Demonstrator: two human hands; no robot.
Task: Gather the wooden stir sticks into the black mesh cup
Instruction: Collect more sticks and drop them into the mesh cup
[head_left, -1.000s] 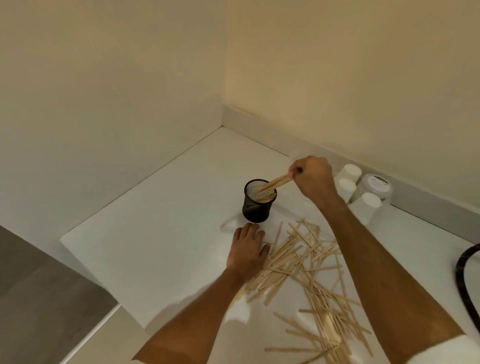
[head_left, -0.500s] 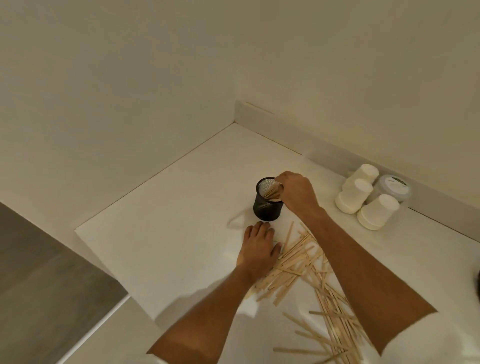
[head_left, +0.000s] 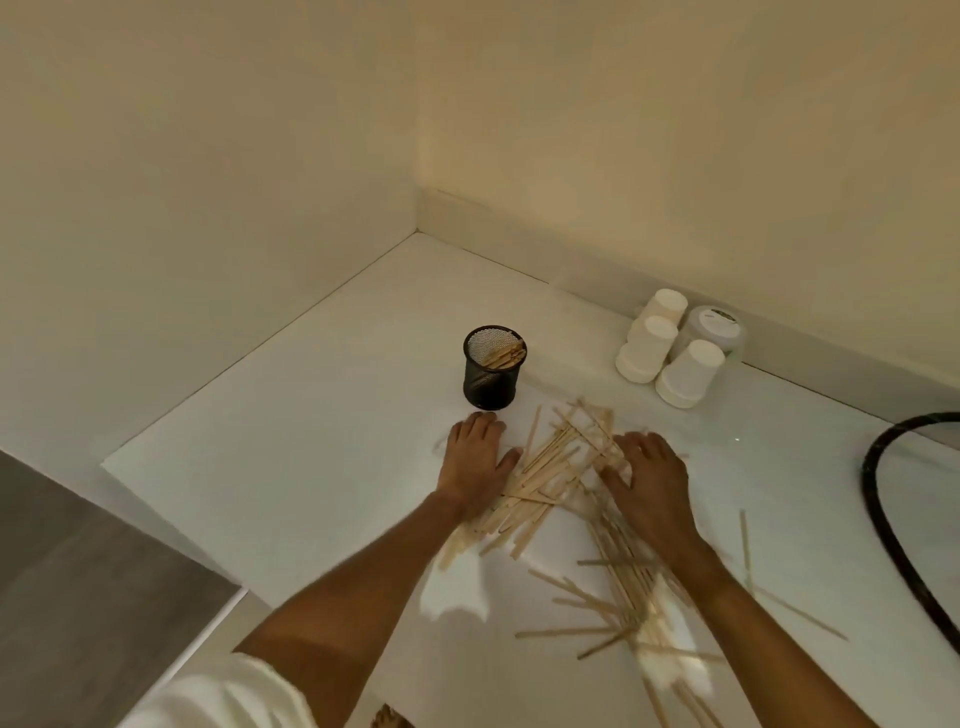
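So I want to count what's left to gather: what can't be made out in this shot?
- Sticks under the left hand and right hand, head view: covered by palms and forearms.
- Sticks at the bottom edge: cut off and blurred.
- How many sticks are in the cup: its wall hides all but their tops.
- Whether the right hand grips any: blurred.

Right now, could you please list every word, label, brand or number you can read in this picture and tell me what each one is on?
No text here can be read.
Lidded container behind the white paper cups: a dark mark on its lid, too small and blurred to read.
Black mesh cup, wooden stir sticks, white counter: no print visible.
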